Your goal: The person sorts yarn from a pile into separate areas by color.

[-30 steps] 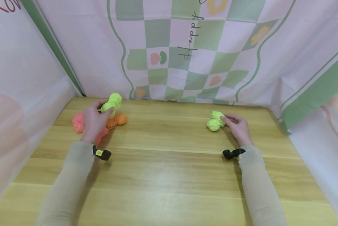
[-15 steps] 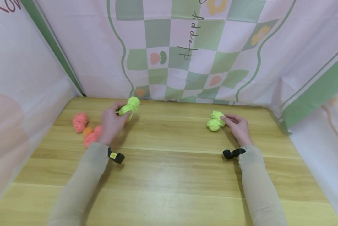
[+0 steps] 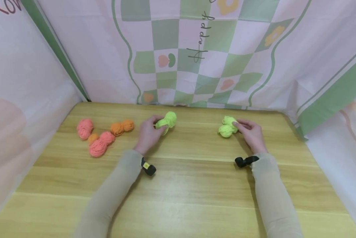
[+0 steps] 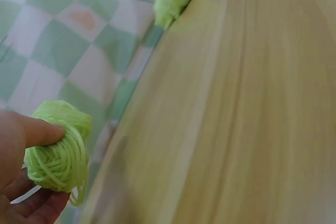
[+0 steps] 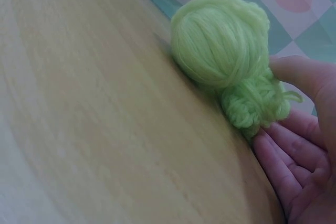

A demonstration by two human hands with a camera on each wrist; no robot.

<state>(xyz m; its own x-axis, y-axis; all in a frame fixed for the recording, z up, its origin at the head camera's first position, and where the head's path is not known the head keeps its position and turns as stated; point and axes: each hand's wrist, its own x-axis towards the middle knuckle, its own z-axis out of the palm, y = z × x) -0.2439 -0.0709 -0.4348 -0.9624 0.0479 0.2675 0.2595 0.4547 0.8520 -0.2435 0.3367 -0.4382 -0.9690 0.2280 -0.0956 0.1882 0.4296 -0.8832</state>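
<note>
Left hand (image 3: pixel 148 134) sits mid-frame in the head view, pinching a green yarn ball (image 3: pixel 167 120) between thumb and fingers, just above the worktop (image 3: pixel 178 185); the left wrist view shows its thumb (image 4: pixel 39 132) pressed on top and a loose strand hanging below. Right hand (image 3: pixel 250 134), right of centre, has its fingers curled against the green pile (image 3: pixel 227 127), which lies on the worktop; the right wrist view shows the thumb and fingers (image 5: pixel 283 161) cupping the smaller skein, so the grip looks like a light hold rather than a squeeze. Pink balls (image 3: pixel 94 138) and orange balls (image 3: pixel 122 127) lie at left of frame, well apart from both hands. Judgement: to do this well, keep the pinch firm but soft so the ball doesn't unwind, mind the dangling strand, and set it down touching the green pile without knocking it. Writing: "Happy" in script runs vertically on the backdrop (image 3: pixel 200 39), top centre; "Ro" partly cut off at upper left.
</note>
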